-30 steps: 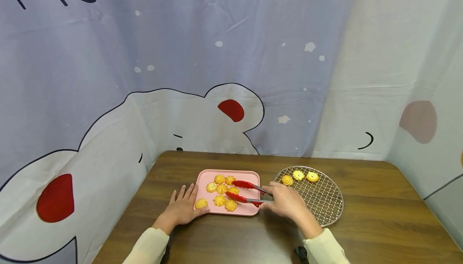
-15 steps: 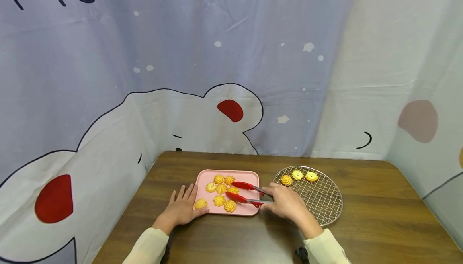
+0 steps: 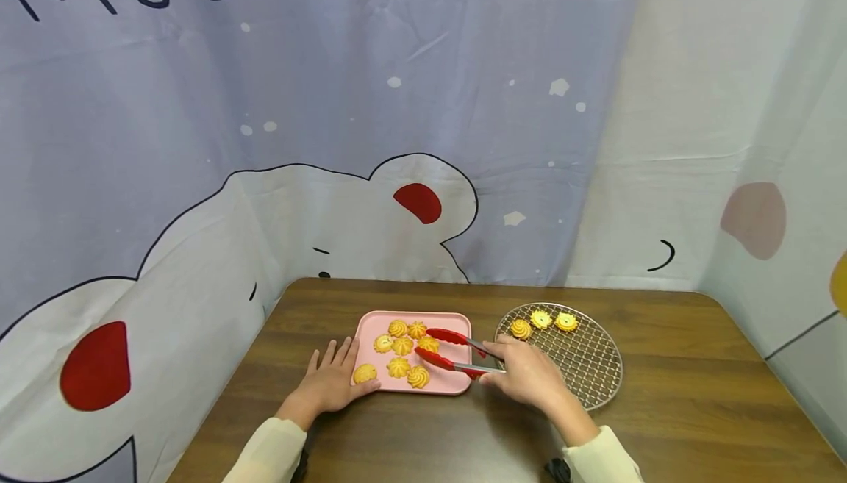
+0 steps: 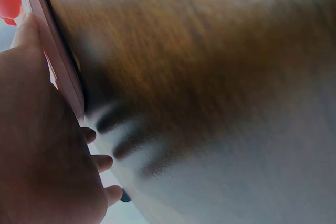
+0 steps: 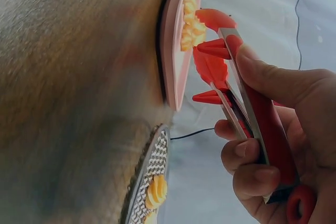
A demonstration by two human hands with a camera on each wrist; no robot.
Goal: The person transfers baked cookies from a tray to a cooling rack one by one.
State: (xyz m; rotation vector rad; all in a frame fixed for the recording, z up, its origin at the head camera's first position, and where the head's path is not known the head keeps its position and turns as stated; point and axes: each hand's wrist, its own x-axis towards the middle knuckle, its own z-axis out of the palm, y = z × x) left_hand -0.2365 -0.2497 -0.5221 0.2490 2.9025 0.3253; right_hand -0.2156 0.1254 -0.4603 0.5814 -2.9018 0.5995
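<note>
right grip (image 3: pixel 528 373) holds red tongs (image 3: pixel 438 360)

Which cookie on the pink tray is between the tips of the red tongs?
The rightmost cookie on the pink tray: the open red tongs flank it, while the other cookies there lie outside their gap.

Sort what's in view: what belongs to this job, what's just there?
In the job:
red tongs, in the right hand
pink tray, touched by the left hand
its cookies
probably the wire rack and its three cookies

Just there:
wooden table
printed cloth
</note>
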